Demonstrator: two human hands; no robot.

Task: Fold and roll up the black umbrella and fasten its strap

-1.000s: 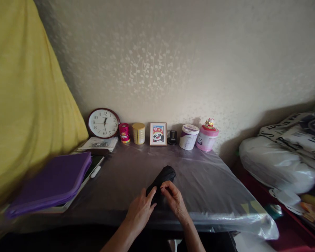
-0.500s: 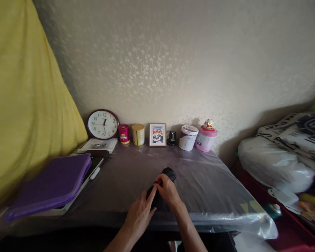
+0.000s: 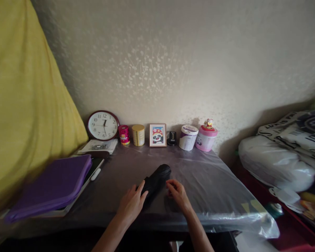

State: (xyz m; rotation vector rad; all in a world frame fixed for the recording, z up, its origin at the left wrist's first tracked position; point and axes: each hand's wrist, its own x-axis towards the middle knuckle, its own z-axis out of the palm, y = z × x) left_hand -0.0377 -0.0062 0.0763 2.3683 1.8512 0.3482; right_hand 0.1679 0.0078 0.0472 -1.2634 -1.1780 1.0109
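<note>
A black rolled bundle, shaped like a folded umbrella, lies slanted on the table, which is covered with clear plastic film. My left hand grips its near end, fingers and thumb wrapped against it. To the right of the bundle, my right hand rests on the film a little apart from it, with its fingers loosely curled and nothing in them.
Along the wall stand a round clock, a red tin, a yellow tin, a framed panda picture, a small black device, a white tub and a pink jar. A purple case lies left; bags pile up right.
My right hand has let go of the bundle and moved to its right. The bundle has shifted slightly left and away, still under my left hand.
</note>
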